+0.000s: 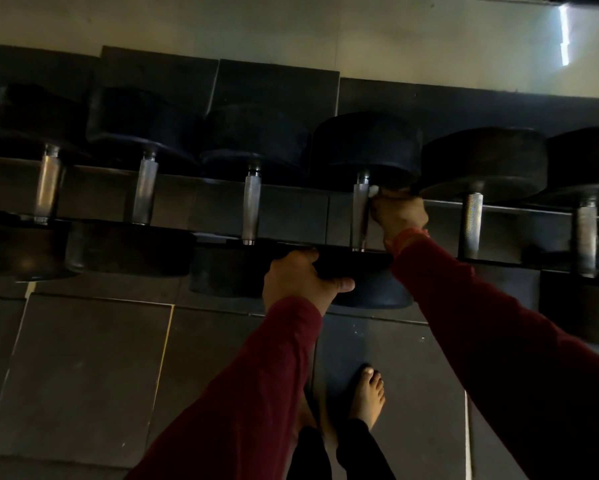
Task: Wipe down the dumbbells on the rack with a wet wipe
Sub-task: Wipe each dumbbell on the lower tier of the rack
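White wet wipe in right hand — against dumbbell handle

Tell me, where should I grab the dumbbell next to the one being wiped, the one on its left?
Grab the metal handle in the middle of that dumbbell, coming from above and the front. It is the thin, bare part between the two fat black ends, and its knurled surface probably helps your grip. The ends look too wide for one hand, so wrap your fingers around the bar.

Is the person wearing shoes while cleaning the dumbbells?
No, the foot on the dark floor mat is bare, with its toes plainly showing.
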Tool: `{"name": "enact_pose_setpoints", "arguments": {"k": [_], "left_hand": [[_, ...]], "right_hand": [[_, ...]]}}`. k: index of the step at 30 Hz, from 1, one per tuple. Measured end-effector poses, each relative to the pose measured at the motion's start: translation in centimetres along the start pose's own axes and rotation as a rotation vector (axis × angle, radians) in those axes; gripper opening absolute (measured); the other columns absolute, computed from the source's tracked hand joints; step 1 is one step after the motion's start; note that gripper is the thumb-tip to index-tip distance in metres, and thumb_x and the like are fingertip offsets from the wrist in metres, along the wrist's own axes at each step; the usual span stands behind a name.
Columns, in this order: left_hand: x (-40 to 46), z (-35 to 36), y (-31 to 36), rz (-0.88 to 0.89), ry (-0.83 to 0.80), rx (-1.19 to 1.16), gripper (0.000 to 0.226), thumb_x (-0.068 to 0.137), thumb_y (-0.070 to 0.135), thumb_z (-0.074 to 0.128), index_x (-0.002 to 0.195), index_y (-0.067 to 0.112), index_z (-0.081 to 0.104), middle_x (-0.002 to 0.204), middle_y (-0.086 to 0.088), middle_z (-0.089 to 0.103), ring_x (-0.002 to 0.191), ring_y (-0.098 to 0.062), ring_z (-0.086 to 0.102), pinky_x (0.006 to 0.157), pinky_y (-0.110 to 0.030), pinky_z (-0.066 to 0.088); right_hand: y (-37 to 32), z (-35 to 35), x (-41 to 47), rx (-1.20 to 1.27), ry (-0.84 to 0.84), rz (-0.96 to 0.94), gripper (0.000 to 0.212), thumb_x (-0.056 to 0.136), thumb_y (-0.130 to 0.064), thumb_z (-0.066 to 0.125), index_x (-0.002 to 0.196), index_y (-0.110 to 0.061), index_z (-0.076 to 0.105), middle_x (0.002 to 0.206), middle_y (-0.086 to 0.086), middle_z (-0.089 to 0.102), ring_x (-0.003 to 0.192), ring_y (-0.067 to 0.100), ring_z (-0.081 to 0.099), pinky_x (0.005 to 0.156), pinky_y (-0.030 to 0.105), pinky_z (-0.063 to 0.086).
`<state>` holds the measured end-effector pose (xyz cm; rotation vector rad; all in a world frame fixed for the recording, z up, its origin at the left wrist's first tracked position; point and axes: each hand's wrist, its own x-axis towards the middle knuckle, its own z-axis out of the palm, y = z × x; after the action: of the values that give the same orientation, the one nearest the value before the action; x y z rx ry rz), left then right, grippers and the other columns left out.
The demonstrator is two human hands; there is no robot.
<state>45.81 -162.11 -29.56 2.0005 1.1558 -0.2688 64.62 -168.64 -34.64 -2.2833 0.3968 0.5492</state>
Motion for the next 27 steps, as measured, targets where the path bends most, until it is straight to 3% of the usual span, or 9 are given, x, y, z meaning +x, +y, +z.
{"name": "enact_pose_setpoints", "arguments": {"k": [3, 6, 8, 11, 15, 17, 20, 22, 27], "left_hand": [[0.0, -0.1, 0.0, -0.004, -0.002, -0.011, 0.060, 0.057, 0.056, 0.088, 0.109, 0.032, 0.072, 0.109, 0.009, 0.072, 0.106, -0.014, 0.066, 0.084, -0.021, 0.044], [0.0, -0.1, 0.0, -0.009, -0.001, -0.024, 0.064, 0.059, 0.053, 0.089, 0.116, 0.030, 0.070, 0.114, 0.006, 0.071, 0.110, -0.015, 0.064, 0.086, -0.022, 0.042], [0.0, 0.1, -0.1, -0.012, 0.005, -0.032, 0.071, 0.058, 0.052, 0.090, 0.122, 0.027, 0.068, 0.118, 0.005, 0.070, 0.114, -0.016, 0.063, 0.089, -0.023, 0.043], [0.1, 0.3, -0.1, -0.020, 0.005, -0.021, 0.080, 0.055, 0.057, 0.090, 0.125, 0.028, 0.066, 0.117, 0.006, 0.071, 0.114, -0.015, 0.064, 0.096, -0.028, 0.050], [0.0, 0.3, -0.2, -0.028, 0.014, -0.028, 0.085, 0.052, 0.060, 0.089, 0.127, 0.028, 0.065, 0.123, 0.004, 0.068, 0.116, -0.016, 0.062, 0.098, -0.032, 0.050], [-0.1, 0.3, -0.2, -0.029, 0.013, -0.036, 0.084, 0.054, 0.057, 0.090, 0.128, 0.027, 0.064, 0.123, 0.004, 0.068, 0.116, -0.015, 0.062, 0.098, -0.030, 0.050], [-0.1, 0.3, -0.1, -0.038, 0.019, -0.042, 0.084, 0.054, 0.057, 0.090, 0.128, 0.027, 0.065, 0.122, 0.004, 0.068, 0.116, -0.016, 0.063, 0.098, -0.030, 0.050], [-0.1, 0.4, -0.2, -0.037, 0.021, -0.040, 0.083, 0.054, 0.058, 0.090, 0.127, 0.028, 0.065, 0.121, 0.005, 0.069, 0.116, -0.016, 0.063, 0.098, -0.031, 0.051], [-0.2, 0.4, -0.1, -0.037, 0.031, -0.032, 0.083, 0.055, 0.058, 0.090, 0.128, 0.027, 0.065, 0.124, 0.004, 0.068, 0.116, -0.016, 0.062, 0.097, -0.029, 0.049]], "right_hand": [[-0.3, -1.0, 0.1, -0.160, -0.061, -0.027, 0.037, 0.077, -0.038, 0.074, 0.101, -0.010, 0.071, 0.105, 0.009, 0.070, 0.110, 0.028, 0.064, 0.089, 0.027, 0.051], [-0.1, -2.2, -0.2, -0.370, -0.138, -0.125, 0.013, 0.082, -0.026, 0.069, 0.084, -0.013, 0.069, 0.088, 0.005, 0.067, 0.101, 0.024, 0.064, 0.082, 0.026, 0.047], [0.3, -2.6, -0.4, -0.505, -0.206, -0.177, 0.017, 0.087, -0.028, 0.063, 0.085, -0.012, 0.070, 0.099, 0.006, 0.069, 0.099, 0.024, 0.063, 0.082, 0.027, 0.047], [1.4, -3.2, -0.7, -0.612, -0.317, -0.221, 0.036, 0.093, -0.040, 0.058, 0.112, -0.011, 0.068, 0.121, 0.008, 0.064, 0.115, 0.028, 0.060, 0.098, 0.034, 0.047], [1.4, -3.3, -1.0, -0.381, -0.259, -0.071, 0.037, 0.063, -0.050, 0.079, 0.080, -0.017, 0.073, 0.086, -0.003, 0.071, 0.092, 0.014, 0.066, 0.092, 0.034, 0.055], [0.4, -2.7, -0.5, -0.218, -0.195, -0.022, 0.049, 0.047, -0.058, 0.077, 0.072, -0.016, 0.074, 0.075, -0.005, 0.074, 0.083, 0.013, 0.072, 0.085, 0.033, 0.058], [-0.7, -2.2, 0.2, -0.242, -0.142, -0.118, 0.044, 0.060, -0.055, 0.077, 0.071, -0.013, 0.070, 0.079, 0.000, 0.075, 0.084, 0.016, 0.073, 0.086, 0.035, 0.058], [-0.6, -2.6, -0.3, -0.232, -0.161, -0.171, 0.036, 0.066, -0.049, 0.078, 0.068, -0.014, 0.072, 0.070, -0.002, 0.074, 0.076, 0.013, 0.073, 0.083, 0.036, 0.059], [2.0, -3.1, -2.4, -0.384, -0.380, -0.437, 0.015, 0.075, -0.036, 0.083, 0.078, -0.021, 0.080, 0.081, -0.004, 0.077, 0.082, 0.010, 0.073, 0.089, 0.029, 0.056]]}}
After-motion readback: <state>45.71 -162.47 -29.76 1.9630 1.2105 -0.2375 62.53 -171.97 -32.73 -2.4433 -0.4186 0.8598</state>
